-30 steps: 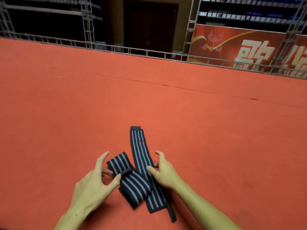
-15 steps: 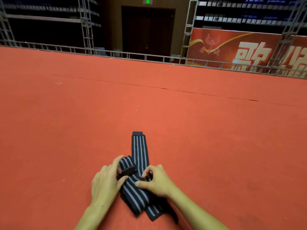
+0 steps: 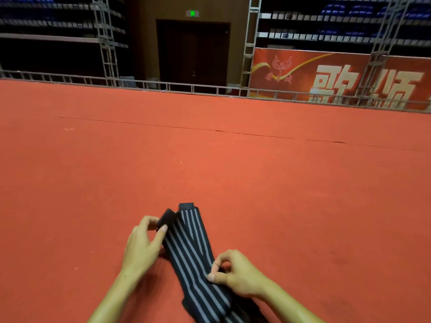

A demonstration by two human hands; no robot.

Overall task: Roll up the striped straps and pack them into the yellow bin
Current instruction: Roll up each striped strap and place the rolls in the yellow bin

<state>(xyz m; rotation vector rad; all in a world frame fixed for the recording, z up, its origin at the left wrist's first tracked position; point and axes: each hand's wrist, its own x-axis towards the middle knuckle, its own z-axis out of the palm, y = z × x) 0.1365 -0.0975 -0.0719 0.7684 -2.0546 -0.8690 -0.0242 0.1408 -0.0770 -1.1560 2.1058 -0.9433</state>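
1. Left hand [image 3: 142, 247] pinches the plain black end tab [image 3: 166, 219] of the upper strap between thumb and fingers, holding it just off the floor, at the far left corner of the pair of black fabric straps with grey lengthwise stripes [image 3: 186, 255].
2. Right hand [image 3: 235, 272] curls thumb and forefinger against the right edge of the straps, near their middle; it seems to pinch that edge, though the contact is partly hidden by the fingers.
3. Both straps lie overlapped on the red carpeted floor [image 3: 279, 183] in a narrow V, the second strap's black tab [image 3: 186, 206] just beyond and right of the pinched tab. The near ends run out of the bottom of the view.
4. No yellow bin shows anywhere, so packing is some way off; neither strap is rolled.
5. Judged from the drape, the webbing looks light, soft and floppy, probably elastic, with nothing fragile about it.
6. The black tab is likely the stiffest part, so it makes the best place to hold and a firm core to roll around.
7. Loose turns would probably spring open; steady tension along the strap should keep the roll tight.
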